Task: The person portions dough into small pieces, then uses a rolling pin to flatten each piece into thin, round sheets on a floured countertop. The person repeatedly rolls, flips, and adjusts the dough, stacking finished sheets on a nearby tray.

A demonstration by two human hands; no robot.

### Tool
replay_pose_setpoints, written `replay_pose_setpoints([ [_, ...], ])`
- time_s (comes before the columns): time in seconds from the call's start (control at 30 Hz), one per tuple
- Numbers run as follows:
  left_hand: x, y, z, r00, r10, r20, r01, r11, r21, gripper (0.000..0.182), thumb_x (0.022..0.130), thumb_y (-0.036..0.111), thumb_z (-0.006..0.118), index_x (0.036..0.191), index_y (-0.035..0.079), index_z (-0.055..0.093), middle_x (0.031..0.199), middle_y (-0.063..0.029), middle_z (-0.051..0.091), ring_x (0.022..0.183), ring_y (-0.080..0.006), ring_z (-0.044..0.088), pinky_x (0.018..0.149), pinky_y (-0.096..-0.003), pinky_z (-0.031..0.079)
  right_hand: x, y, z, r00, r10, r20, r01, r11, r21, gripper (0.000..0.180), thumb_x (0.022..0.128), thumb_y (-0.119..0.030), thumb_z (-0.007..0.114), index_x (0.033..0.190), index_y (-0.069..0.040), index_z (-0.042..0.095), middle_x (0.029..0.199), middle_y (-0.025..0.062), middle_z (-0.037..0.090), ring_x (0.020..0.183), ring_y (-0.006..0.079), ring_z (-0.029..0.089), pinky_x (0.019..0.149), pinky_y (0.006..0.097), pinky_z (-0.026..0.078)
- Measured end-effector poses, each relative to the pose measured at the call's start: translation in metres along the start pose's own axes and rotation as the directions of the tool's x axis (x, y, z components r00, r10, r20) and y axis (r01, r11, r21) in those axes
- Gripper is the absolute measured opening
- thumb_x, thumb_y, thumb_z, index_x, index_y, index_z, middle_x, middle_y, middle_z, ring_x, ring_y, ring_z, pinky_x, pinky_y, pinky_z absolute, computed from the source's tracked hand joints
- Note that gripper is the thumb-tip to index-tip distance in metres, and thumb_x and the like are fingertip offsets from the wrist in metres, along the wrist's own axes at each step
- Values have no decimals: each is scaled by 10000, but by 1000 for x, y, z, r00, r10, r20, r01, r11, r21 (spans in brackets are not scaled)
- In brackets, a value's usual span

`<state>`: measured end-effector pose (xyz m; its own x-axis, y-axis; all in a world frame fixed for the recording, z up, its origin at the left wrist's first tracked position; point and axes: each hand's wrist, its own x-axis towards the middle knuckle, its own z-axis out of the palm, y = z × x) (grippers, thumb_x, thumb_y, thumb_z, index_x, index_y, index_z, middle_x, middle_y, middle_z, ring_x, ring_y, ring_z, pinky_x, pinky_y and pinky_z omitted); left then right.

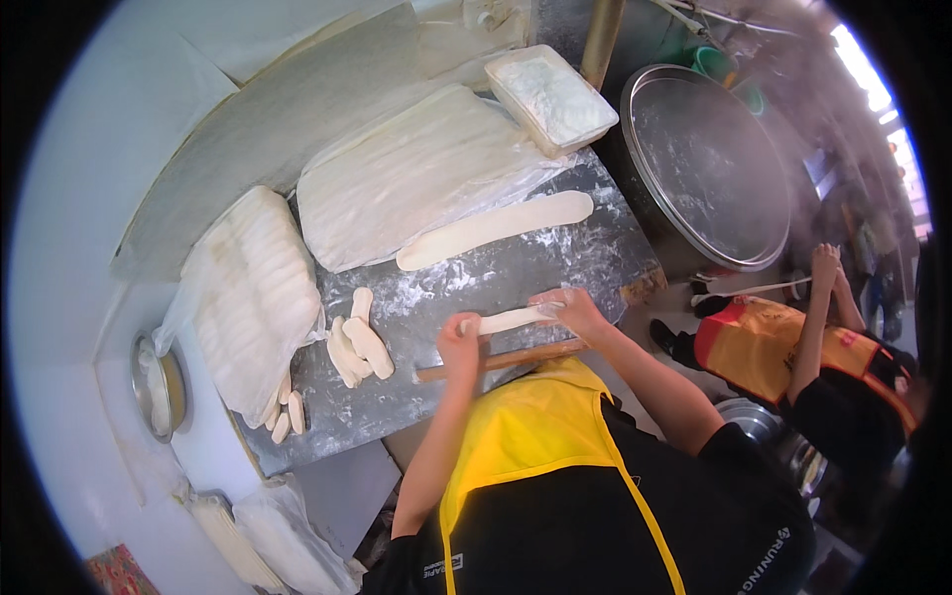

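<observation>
Between my two hands a strip of pale dough [513,319] is stretched above the floured work table [416,297]. My left hand [459,343] pinches its left end, and my right hand [571,311] grips the right end. A wooden rolling pin [520,357] lies just below, along the table's near edge and partly behind my left wrist. Farther back rests a long flattened dough strip [497,230]. Several short dough pieces [361,342] lie in a small heap to the left of my left hand.
Plastic-covered dough [416,171] fills the back of the table, with another covered batch [249,297] at left. A flour tub [550,97] stands at the back corner. Right of the table is a large steaming round pot [714,171]. A co-worker in an orange apron [766,346] holds a dough strand.
</observation>
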<state>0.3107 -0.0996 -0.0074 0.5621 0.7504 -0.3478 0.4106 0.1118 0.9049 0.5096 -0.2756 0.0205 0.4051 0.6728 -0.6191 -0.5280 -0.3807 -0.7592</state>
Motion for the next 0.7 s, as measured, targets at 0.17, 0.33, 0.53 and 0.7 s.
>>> replay_pose_setpoints([
  [0.17,-21,-2,-49,825,565,-7,-462,681,568,339,1006,185,735,1331,102,692,1087,-141,711,944,-373,717,807,-470,587,31,-6,45,814,-580,-23,233,363,-902,551,1046,-202,694,1511,72,584,1597,236,559,1559,399,444,1268,570,372],
  [0.33,-42,-28,-93,856,507,102,-449,632,632,323,973,169,719,1295,150,709,1049,-111,707,923,-346,708,783,-476,584,52,0,90,856,-512,-77,-41,80,-996,1010,1053,-610,578,1752,2,185,1840,185,171,1706,359,135,1364,607,92],
  [0.53,-34,-32,-121,804,561,199,-582,670,461,315,935,108,746,1249,97,716,1030,-115,726,941,-354,708,823,-477,580,68,12,112,797,-583,-157,-149,62,-987,931,1072,-540,589,1736,11,241,1825,203,207,1693,383,172,1350,623,129],
  [0.7,-47,-22,-161,742,597,305,-666,606,435,387,926,97,782,1299,48,693,1171,-169,688,1056,-385,671,912,-485,553,74,28,147,703,-695,-149,-117,93,-989,846,1070,-357,601,1717,53,241,1809,242,229,1681,424,196,1351,613,131],
])
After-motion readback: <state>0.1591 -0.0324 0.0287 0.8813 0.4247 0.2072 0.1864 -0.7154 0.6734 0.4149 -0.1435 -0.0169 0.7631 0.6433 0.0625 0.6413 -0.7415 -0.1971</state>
